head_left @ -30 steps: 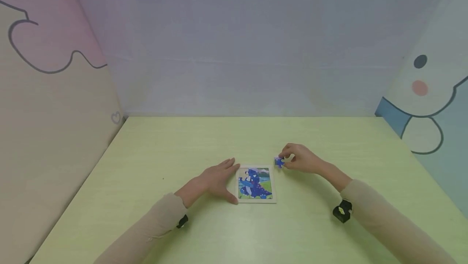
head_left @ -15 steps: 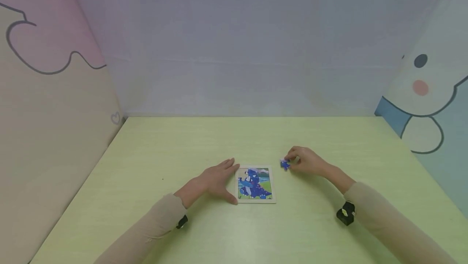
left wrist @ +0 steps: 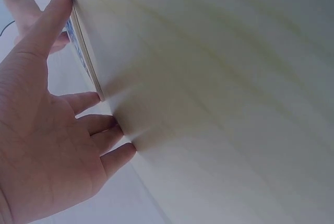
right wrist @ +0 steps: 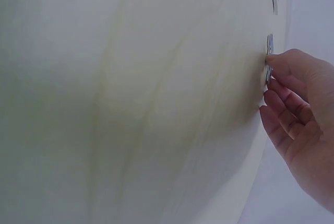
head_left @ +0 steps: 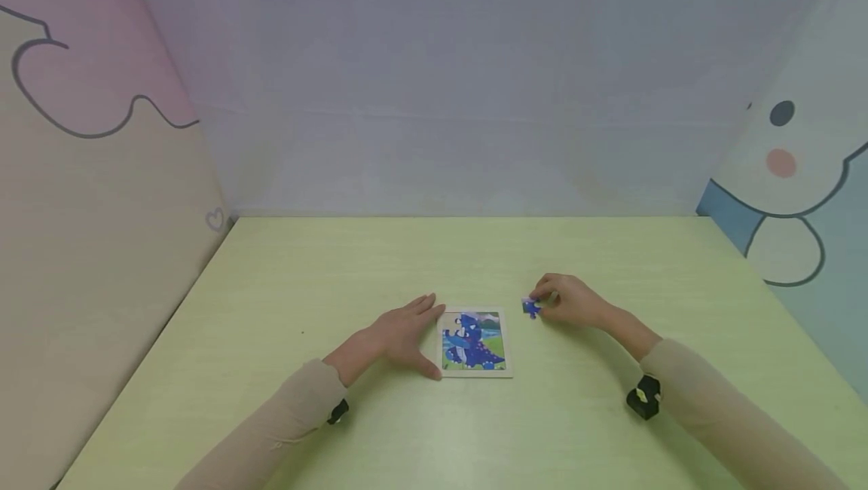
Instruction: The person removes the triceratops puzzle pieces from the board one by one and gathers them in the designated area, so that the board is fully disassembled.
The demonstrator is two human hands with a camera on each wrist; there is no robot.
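A square jigsaw puzzle board (head_left: pixel 475 374) with a pale frame and a blue dinosaur picture lies flat on the table. Its upper left part shows bare beige backing with knobbed piece edges around it. My left hand (head_left: pixel 407 335) rests along the board's left side, thumb by the near corner and forefinger by the far one, fingers spread. In the left wrist view the other fingertips (left wrist: pixel 128 150) touch the tabletop. To the right of the board, my right hand (head_left: pixel 568 301) pinches a small blue puzzle piece (head_left: pixel 530 307) between thumb and fingers, low over the table.
The pale yellow-green table (head_left: pixel 434 264) runs back to a plain light curtain (head_left: pixel 434 98). Cartoon-printed panels stand at the left (head_left: pixel 102 249) and right (head_left: pixel 814 173). A black wrist device (head_left: pixel 644 398) hangs under the right sleeve.
My right hand has moved a little right and toward me, carrying the puzzle piece away from the board and turning it slightly. The left hand and board have stayed put.
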